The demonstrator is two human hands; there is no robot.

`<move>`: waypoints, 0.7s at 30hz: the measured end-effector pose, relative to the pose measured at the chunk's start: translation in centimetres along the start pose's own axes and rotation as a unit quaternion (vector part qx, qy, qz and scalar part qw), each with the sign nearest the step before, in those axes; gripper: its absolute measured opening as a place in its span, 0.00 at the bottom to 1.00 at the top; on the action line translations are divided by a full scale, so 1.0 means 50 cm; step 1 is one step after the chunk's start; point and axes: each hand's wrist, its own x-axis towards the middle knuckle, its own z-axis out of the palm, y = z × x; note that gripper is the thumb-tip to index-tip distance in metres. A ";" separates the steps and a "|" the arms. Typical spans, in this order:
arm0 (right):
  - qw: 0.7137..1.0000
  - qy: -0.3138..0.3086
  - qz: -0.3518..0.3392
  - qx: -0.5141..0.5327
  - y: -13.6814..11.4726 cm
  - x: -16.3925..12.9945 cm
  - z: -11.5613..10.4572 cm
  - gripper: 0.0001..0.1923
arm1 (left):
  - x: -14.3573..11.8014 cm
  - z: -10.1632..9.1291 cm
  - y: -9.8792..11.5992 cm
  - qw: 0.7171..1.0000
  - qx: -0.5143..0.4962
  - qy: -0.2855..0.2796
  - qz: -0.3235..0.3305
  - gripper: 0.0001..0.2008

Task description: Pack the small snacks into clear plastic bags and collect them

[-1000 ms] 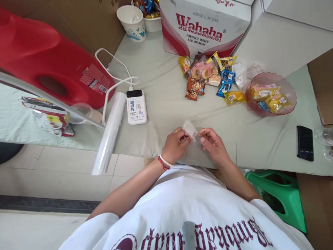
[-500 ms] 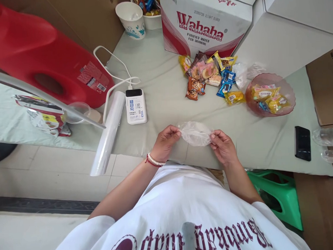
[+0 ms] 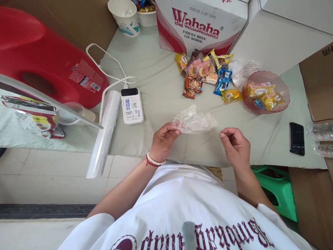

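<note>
On the worktop (image 3: 159,85), nr its front edge, I see the risk like this, biggest thing first. The Wahaha box (image 3: 198,21) stands at the far side; the snack pile (image 3: 205,70) lies just in front of that box, and the pink bowl (image 3: 265,92) sits to the box's right-front, nearer me. The power bank (image 3: 132,105) and plastic roll (image 3: 104,132) lie well to the box's left-front.

The clear plastic bag (image 3: 195,120) is thin and limp. Only my left hand (image 3: 163,141) has it, thumb and fingertips pinched shut on the bag's left end; the rest sticks out rightward w/ no support, towards the box side of the hand. I judge it could slip from so small a pinch, or droop and fold on itself, so the mouth is hard to find. A draught might flip it too.

My right hand (image 3: 235,146) is off the bag, fingers loosely curled, holding nothing, just right of the bag's free end and apart from it.
</note>
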 end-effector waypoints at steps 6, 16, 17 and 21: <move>0.987 -0.143 -0.042 0.064 -0.068 0.054 0.125 0.10 | -0.009 0.025 0.003 0.989 0.104 -0.069 0.078 0.10; 0.987 -0.118 -0.091 0.055 -0.039 0.048 0.161 0.06 | -0.011 0.031 0.022 0.991 0.127 0.035 0.021 0.18; 0.987 -0.109 -0.076 0.090 -0.038 0.051 0.148 0.07 | -0.008 0.029 0.025 0.992 0.121 0.042 0.016 0.18; 0.964 -0.091 -0.005 0.251 -0.044 0.055 0.087 0.11 | -0.002 0.017 0.046 0.998 0.030 0.045 -0.020 0.19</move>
